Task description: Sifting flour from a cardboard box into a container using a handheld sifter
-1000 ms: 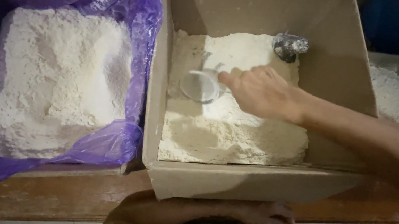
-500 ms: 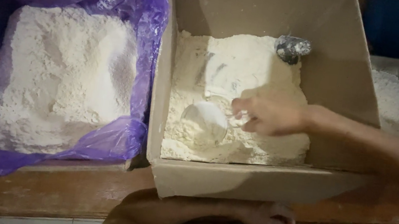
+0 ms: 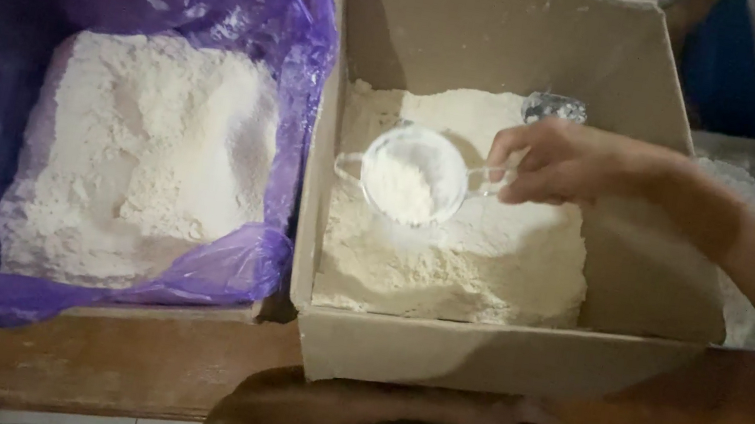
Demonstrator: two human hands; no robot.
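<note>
Scoop (image 3: 410,179) lies level (mouth up), handle pointing right into right hand's (image 3: 573,163) clamped grip.

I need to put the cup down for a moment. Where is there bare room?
Bare wooden ledge runs below the purple-lined box. Beside the powder in the cardboard box, a bare strip lies along its right wall. The right hand holds the cup over the powder.

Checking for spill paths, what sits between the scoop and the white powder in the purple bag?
In the head view, the cardboard box wall and the purple bag's edge separate the scoop from that powder.
</note>
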